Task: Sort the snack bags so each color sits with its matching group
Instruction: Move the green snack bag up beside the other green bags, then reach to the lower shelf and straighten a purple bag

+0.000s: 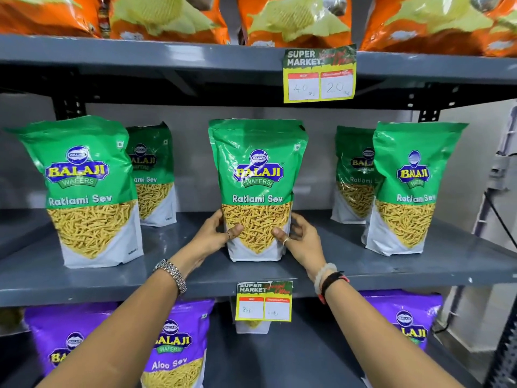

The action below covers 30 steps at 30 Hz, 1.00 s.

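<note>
Green sev bag [256, 189] upright on middle shelf [349, 264]; my left hand [216, 233] and right hand [299, 238] clasp its base. Uneven release could topple it.

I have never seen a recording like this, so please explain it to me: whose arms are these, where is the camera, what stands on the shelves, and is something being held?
There is no machine here. The arms belong to a person, and the one picture comes from a wide-angle camera worn on that person's head, looking forward and down.

In front is a grey store shelf. On the middle level stand green bags labelled Ratlami Sev. The left hand and the right hand grip the lower sides of the middle green bag, which stands upright on the shelf or just above it. Other green bags stand to either side.

Below are purple bags, one reading Aloo Sev. Above are orange bags. Yellow price tags hang on the shelf edges.
</note>
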Motion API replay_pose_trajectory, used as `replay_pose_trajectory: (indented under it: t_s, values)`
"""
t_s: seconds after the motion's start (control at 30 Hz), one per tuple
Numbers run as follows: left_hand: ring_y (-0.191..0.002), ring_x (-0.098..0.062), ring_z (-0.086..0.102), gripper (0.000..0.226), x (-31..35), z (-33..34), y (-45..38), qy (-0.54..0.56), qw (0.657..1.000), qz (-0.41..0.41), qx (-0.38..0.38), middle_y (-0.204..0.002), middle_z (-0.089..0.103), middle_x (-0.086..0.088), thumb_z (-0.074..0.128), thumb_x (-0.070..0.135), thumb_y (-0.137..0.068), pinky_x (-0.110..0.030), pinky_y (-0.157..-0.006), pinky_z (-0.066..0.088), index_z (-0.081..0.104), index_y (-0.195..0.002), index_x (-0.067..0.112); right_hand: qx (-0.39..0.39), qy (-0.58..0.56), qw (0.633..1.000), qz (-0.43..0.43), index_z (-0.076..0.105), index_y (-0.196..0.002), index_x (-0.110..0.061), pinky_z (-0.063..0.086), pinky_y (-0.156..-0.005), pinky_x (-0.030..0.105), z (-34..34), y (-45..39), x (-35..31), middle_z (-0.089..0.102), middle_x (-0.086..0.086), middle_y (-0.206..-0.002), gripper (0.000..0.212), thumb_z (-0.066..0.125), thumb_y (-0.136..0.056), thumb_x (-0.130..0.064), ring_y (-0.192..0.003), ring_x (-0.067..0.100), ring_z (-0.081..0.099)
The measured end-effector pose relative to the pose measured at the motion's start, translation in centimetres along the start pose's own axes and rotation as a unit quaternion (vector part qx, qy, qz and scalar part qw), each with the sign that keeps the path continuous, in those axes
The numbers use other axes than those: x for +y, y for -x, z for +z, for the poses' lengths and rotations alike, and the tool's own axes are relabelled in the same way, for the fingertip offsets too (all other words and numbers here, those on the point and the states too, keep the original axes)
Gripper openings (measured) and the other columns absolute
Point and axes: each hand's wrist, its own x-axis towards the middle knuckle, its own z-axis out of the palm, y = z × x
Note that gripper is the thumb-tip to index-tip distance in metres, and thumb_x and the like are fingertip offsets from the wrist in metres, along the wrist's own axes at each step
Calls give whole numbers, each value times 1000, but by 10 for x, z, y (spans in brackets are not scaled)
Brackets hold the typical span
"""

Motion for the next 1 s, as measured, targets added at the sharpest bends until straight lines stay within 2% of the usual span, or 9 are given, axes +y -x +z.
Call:
replay_pose_trajectory:
  t_s: [0.13,0.23,0.33,0.43,0.53,0.6,0.7,0.87,1.0]
  values:
    - [-129,-24,46,82,-1,2,1,6,1000,4,1,-136,55,-1,74,60,-50,-54,-107,38,49,-123,33,2,-10,1000,2,56,-116,-16,53,-90,36,1,1,-3,69,8,-109,47,74,-72,-22,-96,17,66]
    - [-128,-23,47,73,-2,3,4,11,1000,13,17,-133,57,-2,74,56,-53,-54,-106,39,51,-119,34,-10,-16,1000,1,55,-117,-15,51,-91,35,1,1,-3,67,11,-113,45,72,-75,-19,-102,22,65]
    - [-121,-19,50,60,0,11,7,22,998,23,46,-133,55,-4,72,31,-72,-40,-105,42,47,-126,22,-28,-9,1000,4,50,-124,-12,47,-94,32,0,4,-5,63,12,-122,48,67,-79,-16,-112,24,60]
    - [-110,-18,52,58,0,17,20,58,989,38,132,-127,50,-3,63,10,-82,-26,-90,44,38,-134,11,34,15,999,2,48,-128,-11,43,-98,26,-3,16,-5,58,4,-127,53,68,-79,-18,-118,17,54]
    - [-104,-17,58,42,-13,12,46,77,968,92,222,-118,60,-6,62,13,-84,-27,-87,50,49,-123,19,108,17,993,-46,57,-115,-15,46,-82,11,-10,48,-6,65,-3,-111,34,65,-82,-18,-102,8,60]
    - [-89,-8,60,28,-24,13,71,81,957,124,248,-102,65,1,63,16,-84,-30,-83,51,56,-108,28,133,11,988,-79,61,-100,-20,46,-69,10,-16,76,-4,67,-7,-89,18,63,-83,-18,-79,1,61]
    - [-74,0,58,21,-43,30,111,77,954,147,249,-87,64,3,63,12,-83,-14,-72,50,59,-95,29,139,13,985,-101,62,-88,-22,43,-60,14,-21,115,14,63,-3,-71,6,64,-83,-18,-64,5,53]
    - [-76,-2,60,19,-99,55,145,57,974,70,207,-86,65,1,64,11,-83,-12,-71,50,60,-92,27,74,29,997,-17,61,-81,-20,42,-59,19,-9,157,66,63,-1,-71,3,64,-82,-20,-64,6,51]
    - [-74,-1,59,20,-151,54,152,32,975,-11,220,-86,65,8,63,15,-84,-17,-70,49,59,-89,33,20,50,995,78,63,-82,-17,43,-60,20,11,173,108,61,1,-68,4,66,-80,-18,-61,5,52]
